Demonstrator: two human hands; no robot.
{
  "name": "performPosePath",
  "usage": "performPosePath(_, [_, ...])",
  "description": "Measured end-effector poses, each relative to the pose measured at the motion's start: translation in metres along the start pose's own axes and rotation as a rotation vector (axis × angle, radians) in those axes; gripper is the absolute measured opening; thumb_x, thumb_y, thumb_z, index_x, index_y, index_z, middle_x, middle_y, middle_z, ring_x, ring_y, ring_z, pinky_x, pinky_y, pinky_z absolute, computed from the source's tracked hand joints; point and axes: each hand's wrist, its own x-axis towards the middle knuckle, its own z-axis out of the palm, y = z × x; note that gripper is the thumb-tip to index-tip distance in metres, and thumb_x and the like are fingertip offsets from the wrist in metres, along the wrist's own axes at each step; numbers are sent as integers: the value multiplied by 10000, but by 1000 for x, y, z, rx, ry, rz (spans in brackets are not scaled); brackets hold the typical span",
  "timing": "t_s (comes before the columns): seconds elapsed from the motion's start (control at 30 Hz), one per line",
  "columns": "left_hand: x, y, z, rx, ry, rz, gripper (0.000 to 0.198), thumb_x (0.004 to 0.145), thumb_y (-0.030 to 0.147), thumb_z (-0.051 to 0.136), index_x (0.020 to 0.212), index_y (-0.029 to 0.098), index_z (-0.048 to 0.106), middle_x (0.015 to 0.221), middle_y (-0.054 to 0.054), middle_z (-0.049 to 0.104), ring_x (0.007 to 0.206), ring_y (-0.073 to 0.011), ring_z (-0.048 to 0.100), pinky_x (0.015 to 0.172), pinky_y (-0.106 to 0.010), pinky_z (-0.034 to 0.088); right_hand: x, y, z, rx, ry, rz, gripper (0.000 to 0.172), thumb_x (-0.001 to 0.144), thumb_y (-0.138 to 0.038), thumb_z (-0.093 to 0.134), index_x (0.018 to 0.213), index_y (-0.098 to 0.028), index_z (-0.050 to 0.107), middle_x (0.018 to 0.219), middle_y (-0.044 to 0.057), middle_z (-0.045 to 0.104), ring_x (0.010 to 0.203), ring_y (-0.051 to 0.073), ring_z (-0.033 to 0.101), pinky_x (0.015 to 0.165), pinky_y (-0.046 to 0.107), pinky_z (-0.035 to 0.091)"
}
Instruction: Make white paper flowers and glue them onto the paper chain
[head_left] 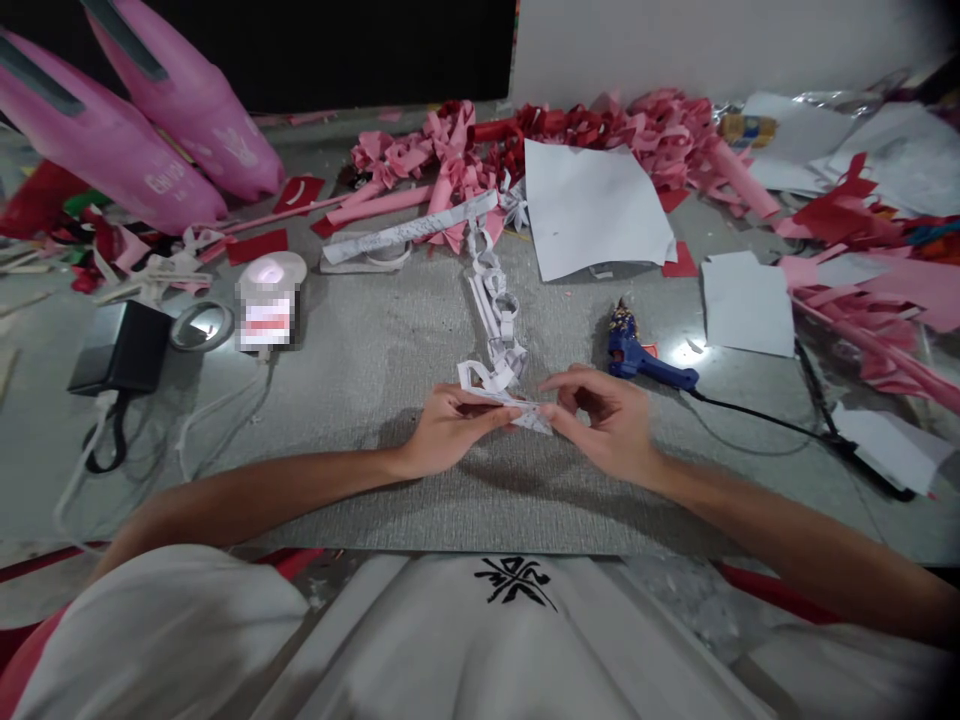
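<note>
In the middle of the head view, my left hand [442, 430] pinches the near end of a white paper chain [501, 375] between thumb and fingers. The chain of curled paper loops runs away from me across the grey tabletop. A pointed, printed paper end [534, 418] sticks out past my left thumb. Beside it is my right hand [607, 415], its thumb tip at the paper's edge and its index finger held apart from the thumb. Whether that thumb touches the paper is hard to tell. To the right lies a blue glue gun [649, 365] with its cord.
Pink and red paper pieces [645, 135] are heaped along the back. White sheets [592, 205] lie in front of them. On the left are two pink bottles [217, 130], a black adapter [124, 345], a tape roll [201, 326] and a white cabled device [266, 300].
</note>
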Motion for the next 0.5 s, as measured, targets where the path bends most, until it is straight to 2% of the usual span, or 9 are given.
performPosePath(0.13, [1, 1, 0, 31, 0, -1, 270, 831, 408, 865, 947, 164, 868, 912, -84, 838, 770, -186, 784, 753, -319, 702, 3, -5, -1, -60, -53, -49, 175, 940, -284, 749, 1109, -243, 771, 706, -24, 593, 612, 122, 533, 580, 284, 443])
performPosePath(0.27, [0, 0, 1, 17, -13, 9, 253, 831, 402, 865, 934, 171, 867, 895, -71, 835, 764, -177, 781, 756, -318, 701, 5, -10, 1, -118, -90, -107, 92, 948, -264, 746, 1014, -227, 799, 650, -35, 595, 567, 101, 518, 562, 271, 420])
performPosePath(0.43, [-1, -1, 0, 21, -48, 11, 208, 865, 360, 843, 946, 171, 867, 893, -75, 837, 757, -181, 785, 760, -321, 698, 4, -13, 3, -47, -80, 18, 117, 957, -285, 740, 894, -209, 803, 650, -21, 635, 535, 91, 473, 507, 269, 355])
performPosePath(0.5, [-1, -2, 0, 21, -48, 2, 219, 867, 369, 842, 933, 161, 864, 880, -80, 835, 739, -183, 784, 743, -322, 697, 5, -12, 0, -17, -19, 91, 171, 962, -324, 737, 839, -209, 764, 653, -18, 633, 537, 96, 463, 496, 274, 339])
